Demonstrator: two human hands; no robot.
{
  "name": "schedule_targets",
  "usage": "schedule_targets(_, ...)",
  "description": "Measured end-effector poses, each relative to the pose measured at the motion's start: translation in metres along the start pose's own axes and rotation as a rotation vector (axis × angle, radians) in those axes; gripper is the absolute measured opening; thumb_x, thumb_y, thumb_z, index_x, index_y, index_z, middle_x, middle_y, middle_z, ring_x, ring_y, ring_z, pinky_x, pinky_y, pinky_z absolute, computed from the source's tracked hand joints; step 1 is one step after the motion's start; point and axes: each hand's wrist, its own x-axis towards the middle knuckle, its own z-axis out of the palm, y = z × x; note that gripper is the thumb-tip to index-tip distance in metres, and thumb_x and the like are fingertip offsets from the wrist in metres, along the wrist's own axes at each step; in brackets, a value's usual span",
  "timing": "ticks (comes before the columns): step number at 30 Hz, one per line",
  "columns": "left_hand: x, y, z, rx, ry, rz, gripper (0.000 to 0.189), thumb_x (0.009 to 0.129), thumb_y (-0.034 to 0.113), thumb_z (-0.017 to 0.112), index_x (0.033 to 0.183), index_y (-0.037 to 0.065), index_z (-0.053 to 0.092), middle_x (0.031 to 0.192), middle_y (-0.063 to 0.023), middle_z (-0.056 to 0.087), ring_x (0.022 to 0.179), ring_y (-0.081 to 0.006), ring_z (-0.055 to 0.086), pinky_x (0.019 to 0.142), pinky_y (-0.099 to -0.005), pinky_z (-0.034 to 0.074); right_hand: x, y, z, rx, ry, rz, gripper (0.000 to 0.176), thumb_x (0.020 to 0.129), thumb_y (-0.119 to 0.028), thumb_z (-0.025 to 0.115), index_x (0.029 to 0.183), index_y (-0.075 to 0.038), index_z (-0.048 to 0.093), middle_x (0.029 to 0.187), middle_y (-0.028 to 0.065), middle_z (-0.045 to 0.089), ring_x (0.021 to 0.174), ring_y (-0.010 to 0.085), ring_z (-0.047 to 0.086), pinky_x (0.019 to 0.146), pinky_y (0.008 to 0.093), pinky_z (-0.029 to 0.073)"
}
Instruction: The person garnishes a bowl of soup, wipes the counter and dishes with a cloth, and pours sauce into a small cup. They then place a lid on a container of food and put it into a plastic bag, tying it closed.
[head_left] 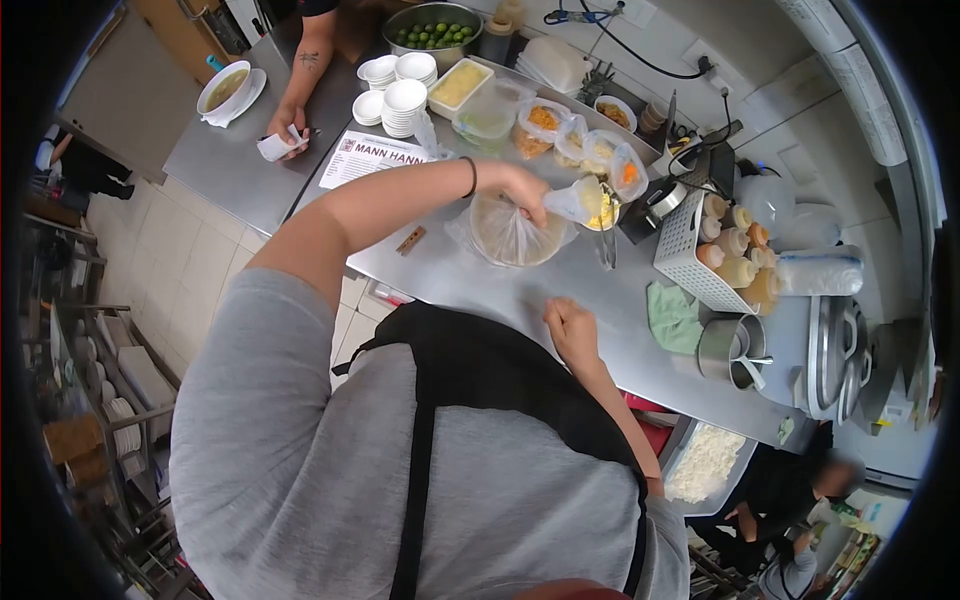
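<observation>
My left hand [524, 192] is closed on the gathered top of a clear plastic bag [515, 235], which covers a round container on the steel counter. Just right of that hand are a pale translucent container [570, 203] and a bowl of yellow food [603, 208] with metal tongs [608, 248] beside it. Near the counter's front edge my right hand [572, 328] is curled into a fist, apart from the bag; whether anything is inside it is hidden.
Stacked white bowls [404, 103], a printed sheet [368, 160] and bagged foods [540, 122] stand behind. Sauce bottles fill a white basket [690, 255] at right, near a green cloth [675, 318] and pot [725, 352]. Another person's hand [288, 130] holds white paper.
</observation>
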Motion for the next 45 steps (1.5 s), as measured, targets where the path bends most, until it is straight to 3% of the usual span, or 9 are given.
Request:
schedule_targets(6, 0.01, -0.001, 0.006, 0.223, 0.005, 0.024, 0.024, 0.065, 0.025, 0.066, 0.071, 0.005, 0.056, 0.062, 0.0001, 0.054, 0.057, -0.0121, 0.049, 0.055, -0.0271, 0.039, 0.09, -0.026, -0.017, -0.487, 0.543, -0.257, 0.016, 0.074, -0.01, 0.058, 0.088, -0.003, 0.058, 0.081, 0.012, 0.06, 0.07, 0.028, 0.056, 0.06, 0.0376, 0.044)
schedule_targets(10, -0.018, 0.03, -0.01, 0.278, -0.098, 0.003, 0.036, 0.07, 0.03, 0.063, 0.096, 0.005, 0.06, 0.089, -0.0095, 0.061, 0.083, -0.0163, 0.055, 0.074, -0.0278, 0.043, 0.097, 0.024, -0.017, -0.635, 0.223, -0.064, 0.019, 0.078, -0.016, 0.052, 0.088, -0.002, 0.059, 0.085, 0.0105, 0.062, 0.066, 0.0254, 0.056, 0.059, 0.0331, 0.046)
schedule_targets(12, -0.026, 0.013, 0.001, 0.069, 0.003, 0.086, 0.03, 0.072, 0.028, 0.061, 0.091, 0.004, 0.06, 0.085, -0.0081, 0.06, 0.079, -0.015, 0.054, 0.072, -0.0273, 0.042, 0.086, 0.025, -0.02, 0.11, -0.244, 0.369, 0.025, 0.083, -0.023, 0.05, 0.089, 0.0, 0.058, 0.079, 0.0095, 0.061, 0.067, 0.0234, 0.056, 0.058, 0.0317, 0.044)
schedule_targets(16, -0.03, 0.01, 0.019, -0.41, 0.266, 0.168, 0.016, 0.076, 0.015, 0.059, 0.078, 0.0, 0.062, 0.071, -0.0015, 0.058, 0.068, -0.0096, 0.051, 0.063, -0.0241, 0.04, 0.08, -0.003, -0.016, 1.177, -0.076, 0.471, 0.026, 0.083, -0.023, 0.051, 0.098, -0.003, 0.056, 0.083, 0.0097, 0.059, 0.069, 0.0238, 0.056, 0.059, 0.0326, 0.044)
schedule_targets(21, -0.03, 0.018, 0.014, -0.354, 0.217, 0.186, 0.017, 0.079, 0.015, 0.053, 0.074, 0.0, 0.061, 0.069, -0.0014, 0.056, 0.065, -0.0088, 0.049, 0.063, -0.0235, 0.039, 0.097, 0.0, -0.015, -0.055, 0.431, -0.352, 0.031, 0.083, -0.024, 0.052, 0.109, -0.006, 0.054, 0.088, 0.0101, 0.056, 0.071, 0.0243, 0.055, 0.061, 0.0338, 0.044)
schedule_targets(31, -0.023, 0.039, 0.018, 0.316, -0.083, 0.008, 0.031, 0.07, 0.033, 0.059, 0.055, 0.006, 0.057, 0.05, -0.0014, 0.051, 0.052, -0.0124, 0.047, 0.054, -0.0259, 0.036, 0.078, 0.03, -0.023, -0.608, 0.092, -0.275, 0.013, 0.077, -0.018, 0.054, 0.071, -0.007, 0.049, 0.071, 0.0084, 0.055, 0.063, 0.0254, 0.057, 0.056, 0.035, 0.046)
schedule_targets(38, -0.009, 0.022, 0.005, 0.152, -0.24, 0.092, 0.039, 0.066, 0.045, 0.062, 0.066, 0.007, 0.062, 0.064, -0.0066, 0.059, 0.06, -0.017, 0.053, 0.061, -0.0321, 0.041, 0.035, 0.02, 0.011, -0.219, 0.154, -0.03, 0.024, 0.086, -0.022, 0.043, 0.078, -0.006, 0.058, 0.07, 0.0101, 0.06, 0.053, 0.0227, 0.056, 0.045, 0.034, 0.043)
schedule_targets(40, -0.002, 0.024, 0.004, 0.278, -0.291, 0.094, 0.038, 0.066, 0.045, 0.062, 0.068, 0.007, 0.062, 0.065, -0.0063, 0.059, 0.059, -0.0165, 0.052, 0.059, -0.0324, 0.041, 0.037, -0.006, 0.017, 0.592, -0.141, 0.473, 0.035, 0.09, -0.029, 0.037, 0.076, -0.003, 0.056, 0.063, 0.0082, 0.059, 0.043, 0.0157, 0.052, 0.04, 0.0281, 0.04)
schedule_targets(45, -0.006, 0.04, 0.015, 0.5, -0.31, -0.025, 0.021, 0.06, 0.017, 0.067, 0.074, 0.002, 0.063, 0.075, -0.0078, 0.06, 0.068, -0.0202, 0.054, 0.063, -0.0362, 0.042, 0.087, -0.029, 0.037, 1.001, -0.411, 0.454, 0.041, 0.09, -0.037, 0.039, 0.091, 0.0, 0.057, 0.064, 0.0066, 0.06, 0.039, 0.0098, 0.048, 0.036, 0.0202, 0.037)
